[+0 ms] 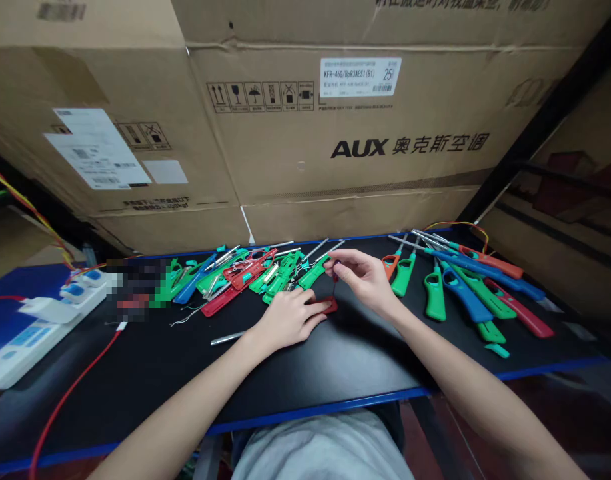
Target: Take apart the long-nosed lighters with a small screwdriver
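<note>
My left hand [288,319] lies on the black table [150,373], its fingers resting on a red plastic lighter shell [328,305]. My right hand [365,275] hovers just above and to the right, thumb and forefinger pinched on a small dark part [336,269] with a thin wire hanging down toward the red shell. A loose metal tube [226,339] lies left of my left wrist. Behind the hands sits a heap of green, red and blue lighter halves [245,275] with metal tubes.
Several assembled long-nosed lighters [465,293] in green, blue and red lie at the right. A white power strip [40,320] with a red cable [80,380] is at the left. Large cardboard boxes [305,133] wall off the back. The table's blue front edge [310,410] is near my body.
</note>
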`<control>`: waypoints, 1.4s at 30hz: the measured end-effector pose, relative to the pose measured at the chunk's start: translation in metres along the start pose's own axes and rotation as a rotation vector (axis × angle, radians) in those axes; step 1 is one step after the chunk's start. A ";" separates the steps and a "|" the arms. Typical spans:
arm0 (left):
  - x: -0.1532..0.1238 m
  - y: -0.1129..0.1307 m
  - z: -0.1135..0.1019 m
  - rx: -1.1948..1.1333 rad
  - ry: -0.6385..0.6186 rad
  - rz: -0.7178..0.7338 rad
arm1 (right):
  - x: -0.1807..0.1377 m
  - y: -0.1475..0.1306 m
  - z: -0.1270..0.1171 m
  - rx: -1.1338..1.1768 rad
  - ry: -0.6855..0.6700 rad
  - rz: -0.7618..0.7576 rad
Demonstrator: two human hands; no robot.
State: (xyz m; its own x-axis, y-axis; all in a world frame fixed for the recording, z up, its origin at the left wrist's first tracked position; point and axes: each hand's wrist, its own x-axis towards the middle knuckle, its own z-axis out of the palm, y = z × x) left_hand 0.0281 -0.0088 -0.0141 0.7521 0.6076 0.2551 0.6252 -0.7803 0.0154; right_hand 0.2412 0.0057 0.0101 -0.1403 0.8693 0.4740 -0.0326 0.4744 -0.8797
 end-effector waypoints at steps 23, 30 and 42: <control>-0.002 0.000 -0.011 -0.050 -0.087 -0.005 | -0.002 -0.004 0.000 -0.220 0.041 -0.151; -0.001 0.001 -0.011 -0.070 -0.107 -0.018 | -0.003 -0.004 0.001 -0.222 0.094 -0.093; -0.002 0.001 -0.012 -0.065 -0.104 -0.021 | -0.001 -0.006 -0.001 -0.309 0.089 -0.117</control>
State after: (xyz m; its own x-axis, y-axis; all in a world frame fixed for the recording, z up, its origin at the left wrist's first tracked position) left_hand 0.0248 -0.0124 -0.0028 0.7587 0.6333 0.1527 0.6287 -0.7732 0.0832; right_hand 0.2422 0.0022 0.0147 -0.0664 0.8087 0.5844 0.2601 0.5795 -0.7723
